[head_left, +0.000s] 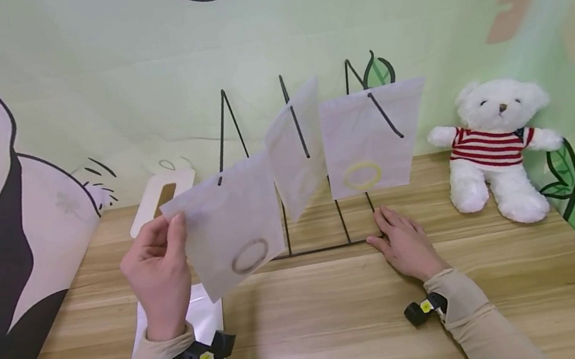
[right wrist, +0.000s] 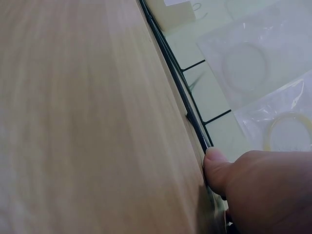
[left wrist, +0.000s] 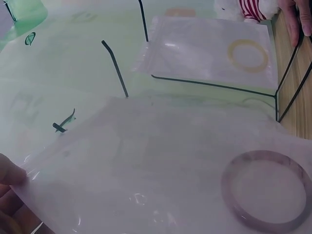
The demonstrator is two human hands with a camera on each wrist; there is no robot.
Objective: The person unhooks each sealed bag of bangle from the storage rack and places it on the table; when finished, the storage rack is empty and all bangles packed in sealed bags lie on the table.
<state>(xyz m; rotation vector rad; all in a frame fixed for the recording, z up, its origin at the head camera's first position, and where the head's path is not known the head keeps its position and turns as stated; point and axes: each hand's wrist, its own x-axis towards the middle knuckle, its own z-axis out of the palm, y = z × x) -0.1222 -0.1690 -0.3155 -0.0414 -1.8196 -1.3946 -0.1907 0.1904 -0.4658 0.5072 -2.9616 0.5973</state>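
A white teddy bear (head_left: 496, 148) in a striped shirt sits on the wooden table (head_left: 337, 317).

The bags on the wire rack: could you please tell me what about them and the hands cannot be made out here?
- Middle bag: head view shows it edge-on, so its contents are unclear.
- Left hand: left wrist view catches only fingertips at the frame's edge; the frosted left bag fills the view.
- Right hand: right wrist view cuts it off; only the thumb by the rack base shows.
- Flat bag on the table: the left forearm covers it.
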